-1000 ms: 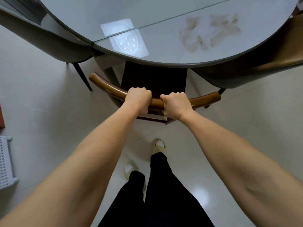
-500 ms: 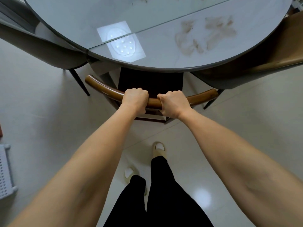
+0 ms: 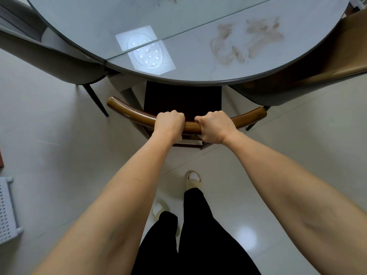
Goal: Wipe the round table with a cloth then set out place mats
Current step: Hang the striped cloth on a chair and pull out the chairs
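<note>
While both arms reach straight forward, the left hand (image 3: 169,124) and right hand (image 3: 215,127) each wrap tight around the curved wooden top rail of a chair (image 3: 131,112), knuckles up, fingers curled over the far side, thumbs hidden under the rail. The hands sit near each other at the middle of the rail, a short bare stretch of wood between them; the rail's ends stick out well past each hand on either side. The chair's dark seat (image 3: 182,98) lies just beyond the hands and runs under the edge of the round table (image 3: 198,81). The table top fills the area ahead of the hands: glossy grey, with a straight seam running across it, a bright reflection of a ceiling lamp (image 3: 145,50) ahead of the left hand, and brown smeared stains (image 3: 246,42) ahead and to the right of the right hand. No cloth or place mats in frame. A grey chair (image 3: 59,64) stands ahead-left of the left hand, a brown chair (image 3: 317,76) ahead-right of the right hand, both tucked at the table. Below the arms: black trousers (image 3: 194,235) and pale slippers (image 3: 192,178) on a light tiled floor (image 3: 49,145). A white perforated rack (image 3: 7,211) sits far left of the left forearm.
</note>
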